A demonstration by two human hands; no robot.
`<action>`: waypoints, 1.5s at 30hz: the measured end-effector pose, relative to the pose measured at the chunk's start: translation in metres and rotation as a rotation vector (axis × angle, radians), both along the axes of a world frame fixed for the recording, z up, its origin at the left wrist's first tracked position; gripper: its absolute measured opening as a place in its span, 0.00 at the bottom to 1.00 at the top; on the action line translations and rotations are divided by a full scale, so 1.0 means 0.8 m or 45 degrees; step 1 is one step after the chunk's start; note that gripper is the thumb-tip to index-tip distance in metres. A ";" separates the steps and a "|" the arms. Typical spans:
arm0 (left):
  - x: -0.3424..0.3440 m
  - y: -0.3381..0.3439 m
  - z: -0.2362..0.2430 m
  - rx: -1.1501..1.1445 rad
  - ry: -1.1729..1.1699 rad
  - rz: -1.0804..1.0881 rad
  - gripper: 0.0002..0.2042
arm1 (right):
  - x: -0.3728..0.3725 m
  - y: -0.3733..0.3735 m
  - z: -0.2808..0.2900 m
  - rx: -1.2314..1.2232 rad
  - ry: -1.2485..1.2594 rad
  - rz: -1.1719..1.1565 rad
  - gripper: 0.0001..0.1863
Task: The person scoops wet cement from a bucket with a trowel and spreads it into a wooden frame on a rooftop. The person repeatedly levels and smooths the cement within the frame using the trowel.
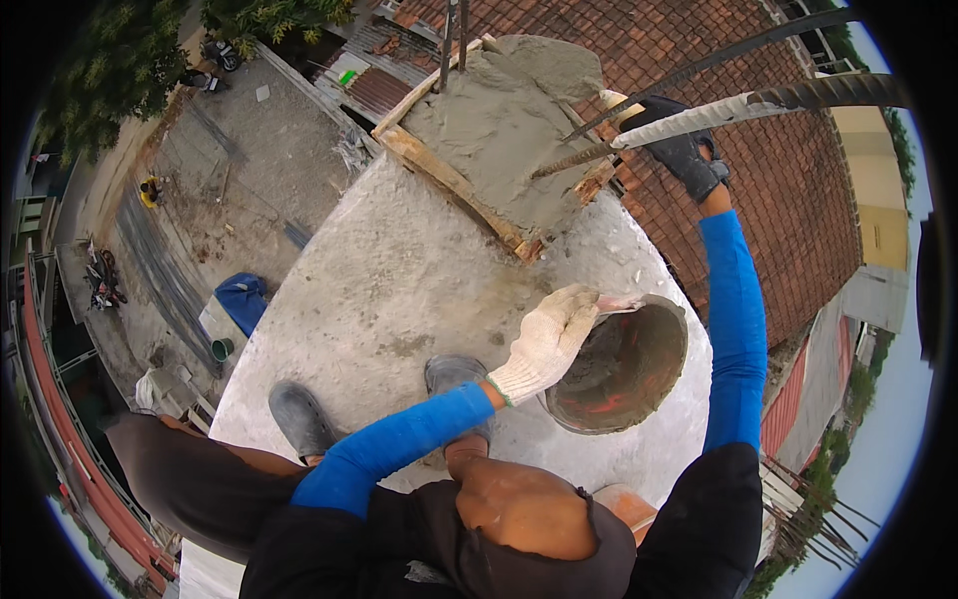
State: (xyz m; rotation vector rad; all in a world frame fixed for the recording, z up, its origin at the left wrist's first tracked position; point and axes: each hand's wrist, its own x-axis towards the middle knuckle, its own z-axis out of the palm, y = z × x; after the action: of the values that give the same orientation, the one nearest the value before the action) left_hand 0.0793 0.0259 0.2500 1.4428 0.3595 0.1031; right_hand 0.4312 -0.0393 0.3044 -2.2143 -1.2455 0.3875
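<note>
My left hand (549,344), in a white knitted glove, grips the rim of a mortar-caked bucket (664,349) standing on the concrete slab. Grey wet residue coats the bucket's inside, with reddish patches showing. Ahead, my right hand (679,150), in a black glove, is closed round the pale handle of a trowel (617,103). The trowel's blade seems to be under the grey mortar at the far right corner of a wooden form (449,185). Wet mortar (489,125) fills the form. A rebar partly crosses in front of the right hand.
Thick steel rebars (738,108) rise from the mortar and lean to the right; thinner ones (454,40) stand at its left. My feet rest on the slab (349,260), whose edges drop to a yard (239,150) at left and a tiled roof (768,200) at right.
</note>
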 end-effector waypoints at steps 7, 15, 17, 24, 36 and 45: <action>0.005 0.003 -0.007 0.106 -0.020 -0.049 0.19 | 0.065 0.011 -0.038 -0.059 0.096 0.059 0.21; 0.006 0.004 -0.007 0.115 -0.019 -0.053 0.19 | 0.101 -0.001 -0.035 -0.243 0.064 0.044 0.19; 0.005 0.005 -0.006 0.100 -0.018 -0.057 0.19 | 0.097 -0.007 -0.023 -0.271 0.057 0.031 0.18; 0.007 0.005 -0.007 0.126 0.005 -0.088 0.20 | 0.100 -0.012 -0.035 -0.299 0.014 0.058 0.16; 0.006 0.004 -0.006 0.087 -0.023 -0.056 0.19 | 0.086 -0.043 -0.028 -0.055 0.386 -0.242 0.14; 0.006 0.003 -0.007 0.122 -0.017 -0.049 0.19 | 0.039 -0.048 0.029 -0.555 0.230 -0.422 0.25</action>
State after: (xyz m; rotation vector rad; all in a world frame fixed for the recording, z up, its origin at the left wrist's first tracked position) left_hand 0.0840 0.0286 0.2442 1.5423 0.3190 0.1003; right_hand 0.4626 -0.0778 0.3279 -2.6212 -0.7284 0.7619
